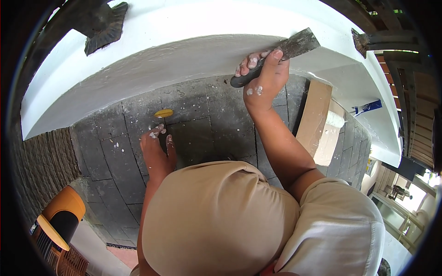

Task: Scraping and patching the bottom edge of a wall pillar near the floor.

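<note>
My right hand [269,80] is wrapped around the black handle of a putty knife [299,43]. Its wide, paste-smeared metal blade points up and right, over the edge of the low white wall [184,53]. White paste is stuck to my fingers and the back of that hand. Lower and to the left, my left hand [157,145] hovers over the grey paving, thumb apart from the fingers and white paste on the fingertips. Just beyond it lies a small yellow oval thing [164,113], whose kind I cannot make out.
A cardboard box [315,112] stands right of my right forearm, with a white roll-like thing [335,119] beside it. A blue-handled tool [368,107] rests against the wall farther right. White specks dot the grey paving [108,184]. Dark metal posts [108,30] meet the wall top.
</note>
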A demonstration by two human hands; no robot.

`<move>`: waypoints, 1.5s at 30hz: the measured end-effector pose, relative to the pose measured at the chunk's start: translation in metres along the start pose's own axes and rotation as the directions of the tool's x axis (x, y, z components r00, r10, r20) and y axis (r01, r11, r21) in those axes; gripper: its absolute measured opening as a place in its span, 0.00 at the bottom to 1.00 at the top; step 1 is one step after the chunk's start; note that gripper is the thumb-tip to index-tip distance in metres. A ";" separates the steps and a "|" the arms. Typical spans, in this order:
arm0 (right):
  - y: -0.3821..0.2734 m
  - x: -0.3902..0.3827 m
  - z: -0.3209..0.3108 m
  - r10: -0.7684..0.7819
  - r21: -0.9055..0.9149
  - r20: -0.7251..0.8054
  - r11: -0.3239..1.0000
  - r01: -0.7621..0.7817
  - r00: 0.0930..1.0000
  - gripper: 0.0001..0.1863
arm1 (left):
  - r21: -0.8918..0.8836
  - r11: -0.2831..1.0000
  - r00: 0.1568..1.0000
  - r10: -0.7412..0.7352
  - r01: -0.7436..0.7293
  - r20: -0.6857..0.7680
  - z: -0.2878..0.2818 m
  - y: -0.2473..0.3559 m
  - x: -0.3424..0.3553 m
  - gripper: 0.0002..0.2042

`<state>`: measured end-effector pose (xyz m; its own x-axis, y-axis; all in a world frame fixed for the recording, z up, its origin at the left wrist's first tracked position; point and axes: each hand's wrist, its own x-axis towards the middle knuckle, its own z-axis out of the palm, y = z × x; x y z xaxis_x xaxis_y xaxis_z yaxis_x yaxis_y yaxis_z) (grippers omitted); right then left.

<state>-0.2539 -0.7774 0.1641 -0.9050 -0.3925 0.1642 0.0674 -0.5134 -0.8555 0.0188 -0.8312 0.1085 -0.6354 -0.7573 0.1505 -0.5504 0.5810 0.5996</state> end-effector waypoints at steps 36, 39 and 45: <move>-0.005 -0.011 0.001 0.076 -0.099 0.035 0.992 -0.073 0.996 0.14 | -0.010 0.999 0.999 -0.043 0.043 0.016 0.006 0.000 0.000 0.15; -0.001 -0.020 0.006 0.103 -0.129 0.060 0.987 -0.094 0.993 0.14 | 0.031 1.000 1.000 -0.001 0.000 0.031 0.008 0.003 0.001 0.15; -0.006 -0.012 -0.001 0.075 -0.111 0.054 0.991 -0.069 0.996 0.15 | 0.016 0.999 0.999 -0.032 0.031 0.040 0.004 0.002 -0.001 0.15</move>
<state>-0.2436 -0.7683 0.1670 -0.8732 -0.4707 0.1261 0.0824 -0.3976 -0.9138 0.0156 -0.8280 0.1064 -0.6385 -0.7631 0.0999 -0.5786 0.5616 0.5914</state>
